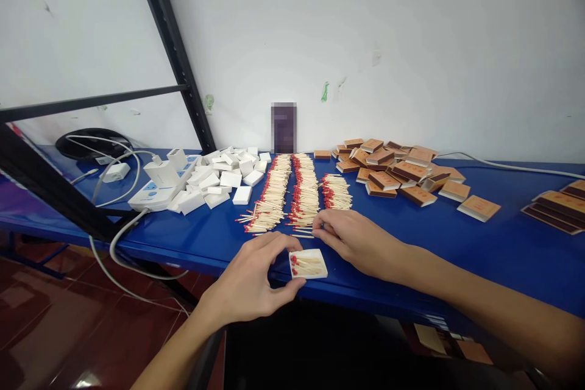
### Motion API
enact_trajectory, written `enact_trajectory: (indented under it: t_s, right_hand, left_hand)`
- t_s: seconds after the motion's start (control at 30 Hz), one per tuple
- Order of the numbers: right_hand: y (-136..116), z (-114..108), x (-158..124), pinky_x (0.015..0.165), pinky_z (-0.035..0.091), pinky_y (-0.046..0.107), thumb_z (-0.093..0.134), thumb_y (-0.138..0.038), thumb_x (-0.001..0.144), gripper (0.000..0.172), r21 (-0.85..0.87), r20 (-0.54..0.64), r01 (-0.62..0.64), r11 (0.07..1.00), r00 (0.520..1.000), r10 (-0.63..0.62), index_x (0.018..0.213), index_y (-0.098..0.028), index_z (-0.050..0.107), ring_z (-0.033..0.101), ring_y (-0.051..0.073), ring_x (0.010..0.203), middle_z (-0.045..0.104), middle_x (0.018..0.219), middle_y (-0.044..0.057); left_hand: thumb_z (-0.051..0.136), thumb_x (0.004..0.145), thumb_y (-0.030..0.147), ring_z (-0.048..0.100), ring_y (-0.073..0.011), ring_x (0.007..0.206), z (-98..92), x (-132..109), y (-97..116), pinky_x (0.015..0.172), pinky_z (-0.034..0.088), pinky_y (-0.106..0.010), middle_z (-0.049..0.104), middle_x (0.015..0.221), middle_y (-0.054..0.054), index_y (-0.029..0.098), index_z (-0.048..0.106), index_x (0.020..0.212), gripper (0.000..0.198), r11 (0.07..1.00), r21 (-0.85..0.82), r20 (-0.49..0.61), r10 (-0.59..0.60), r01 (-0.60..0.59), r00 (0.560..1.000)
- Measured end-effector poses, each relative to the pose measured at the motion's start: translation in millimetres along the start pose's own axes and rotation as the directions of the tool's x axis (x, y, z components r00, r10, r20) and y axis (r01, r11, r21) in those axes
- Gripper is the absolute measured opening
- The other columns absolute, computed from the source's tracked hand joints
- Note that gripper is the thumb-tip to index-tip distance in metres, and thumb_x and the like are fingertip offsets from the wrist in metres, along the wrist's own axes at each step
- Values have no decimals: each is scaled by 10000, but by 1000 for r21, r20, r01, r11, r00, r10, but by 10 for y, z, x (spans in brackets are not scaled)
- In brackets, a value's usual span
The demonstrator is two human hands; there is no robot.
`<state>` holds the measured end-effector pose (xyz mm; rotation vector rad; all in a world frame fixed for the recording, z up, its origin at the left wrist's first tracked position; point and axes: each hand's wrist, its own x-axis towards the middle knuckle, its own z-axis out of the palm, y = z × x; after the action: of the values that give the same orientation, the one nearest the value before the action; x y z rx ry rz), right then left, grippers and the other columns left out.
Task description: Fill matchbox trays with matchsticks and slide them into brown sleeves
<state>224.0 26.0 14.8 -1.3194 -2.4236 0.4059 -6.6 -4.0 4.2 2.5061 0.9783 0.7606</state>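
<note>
Between the thumb and fingers of my left hand [253, 280] is a small white matchbox tray [323, 272]. Several red-headed matchsticks [308, 265] lie inside it, heads to the left. My right hand [351, 241] is closed in a pinch just beyond the tray, its fingertips at the tail ends of loose matchsticks [301, 231] at the near end of the middle row. Matchsticks are laid out in three rows: a left row [274, 195], a middle row [305, 189] and a shorter right row [337, 192].
White empty trays [219, 177] are heaped on the left, beside a power strip [158, 192] with chargers and cables. Brown matchbox sleeves [397, 167] form a pile on the right, with a stack of matchboxes [557, 207] farther right. A black metal frame [178, 42] rises at the left.
</note>
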Motion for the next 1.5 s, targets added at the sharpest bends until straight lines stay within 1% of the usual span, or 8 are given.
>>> enact_trajectory:
  t_s: [0.23,0.5,0.67,0.87,0.97,1.07,1.23,1.5]
  right_hand:
    - [-56,12,38,698,378,302,462,-228,974,137,-24,104,-24,999,994,26,915,-201,583,598,205,841,672,904,48]
    - [-26,-143,-35,631,348,288,448,-213,958,155,-120,173,18,993,985,3,813,-202,501,534,175,721,616,813,35]
    - [-119,-236,-135,575,311,259,477,-228,938,137,-46,154,58,997,987,-50,802,-212,484,454,138,618,539,713,-16]
    - [-215,-230,-169,548,272,252,512,-200,919,116,-25,171,90,996,982,-85,803,-209,516,407,117,555,484,633,-46]
    - [-202,-244,-158,554,285,251,498,-253,950,135,0,200,86,996,976,-84,833,-212,552,421,122,555,490,620,-45]
    - [-104,-233,-107,574,308,255,468,-280,971,157,-29,164,12,1000,986,-8,874,-216,574,449,140,585,511,637,-31]
    - [49,-163,-23,619,343,267,460,-282,975,158,-76,183,-7,997,983,21,877,-203,556,506,164,665,552,705,1]
    - [-177,-274,-135,565,299,254,469,-270,959,165,-5,174,43,999,984,-42,808,-214,506,451,136,599,526,674,-28]
  left_hand:
    - [675,834,245,571,-143,831,6,-5,-13,830,439,-266,656,1000,29,249,547,1064,263,1000,2,-2,-9,9,1000]
    - [688,828,276,572,-145,804,21,-8,-21,818,443,-274,659,1048,23,258,542,1114,322,999,12,-13,-44,44,999]
    - [695,825,285,553,-136,761,29,2,-19,778,438,-270,651,1061,28,266,515,1139,363,998,12,-23,-55,56,998]
    - [708,809,295,521,-130,722,33,2,-26,702,426,-262,619,917,32,236,501,1027,307,996,14,-18,-93,94,995]
    - [706,814,283,555,-134,776,31,4,-30,752,439,-265,638,979,26,238,513,1062,317,998,17,-21,-64,64,998]
    - [678,844,267,590,-143,868,27,9,-24,808,449,-266,657,1068,20,257,537,1149,337,1000,11,-12,-9,9,1000]
    - [640,877,259,607,-156,982,26,12,-18,851,459,-264,671,1078,13,268,583,1160,288,1000,2,13,23,-23,1000]
    - [695,825,296,607,-163,869,51,-10,-21,836,470,-289,664,1063,7,259,486,1223,451,998,-6,-16,-65,65,998]
